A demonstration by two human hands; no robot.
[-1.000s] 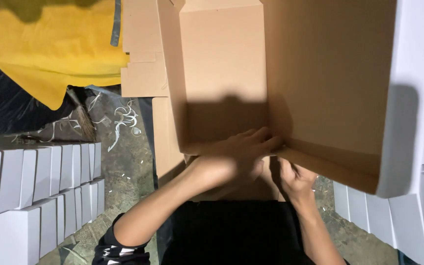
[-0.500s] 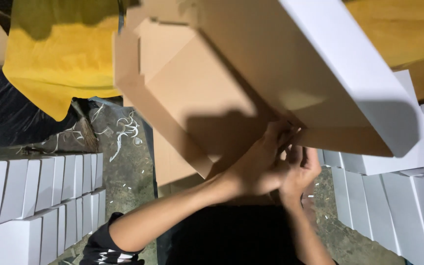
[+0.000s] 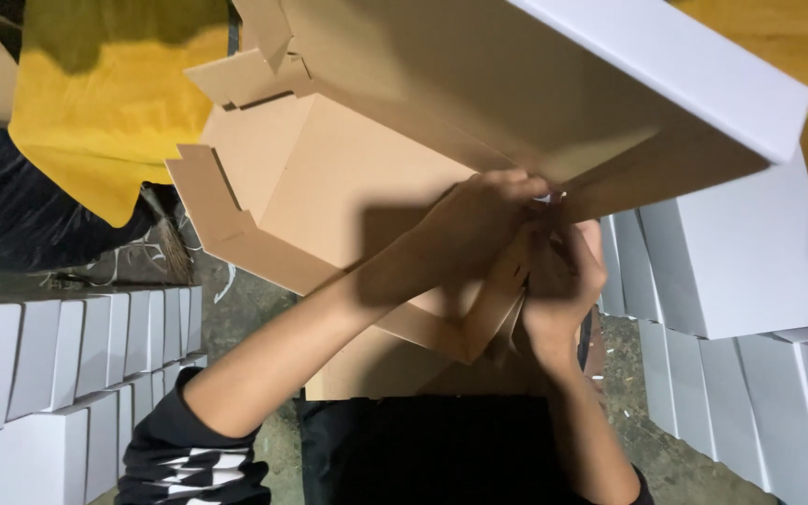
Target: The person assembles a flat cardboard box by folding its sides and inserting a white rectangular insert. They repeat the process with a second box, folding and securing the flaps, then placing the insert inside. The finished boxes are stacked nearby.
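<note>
Closest in, a black sleeve with white stripes (image 3: pixel 194 463) covers the upper left arm, and a dark lap fills the bottom middle. The left hand (image 3: pixel 479 220) reaches across to the middle, its grip curled down tight on a folded edge of the cardboard box (image 3: pixel 357 187), fingers pressed over the brown board where a flap meets the wall. The right hand (image 3: pixel 563 281) comes up from below just beside it, its grip also closed, thumb and fingers pinching the same corner of the box from underneath; the two hands touch or nearly touch there. The box is held up in the air above the lap, tilted, half folded: raw brown corrugated card inside, smooth white coating on the outer face (image 3: pixel 685 84), with notched tabs and slotted flaps sticking out at upper left.

On either side stand rows of finished white boxes, one row on the left (image 3: pixel 77 355), a stack on the right (image 3: pixel 750 271), plain, matte, square-edged. Between them lies rough grey floor (image 3: pixel 245 309). Farther off, a yellow cloth (image 3: pixel 95 112) lies draped over dark, shiny plastic sheeting (image 3: pixel 11 215).
</note>
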